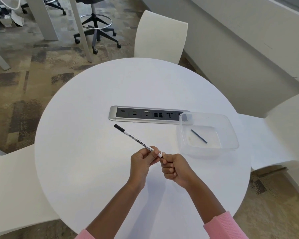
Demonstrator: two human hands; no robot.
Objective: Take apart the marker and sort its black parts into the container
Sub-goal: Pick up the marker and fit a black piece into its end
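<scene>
Your left hand [142,161] pinches the marker [136,141] by its near end, above the near middle of the table [93,94], with the black tip pointing far-left. Your right hand [174,167], fingers curled tight, closes on the very end. Hold the barrel firmly and twist while pulling straight along its axis, not sideways. The fist hides just which piece the right fingers grip. A thin black rod [198,136] already lies in the container [231,133] at right.
</scene>
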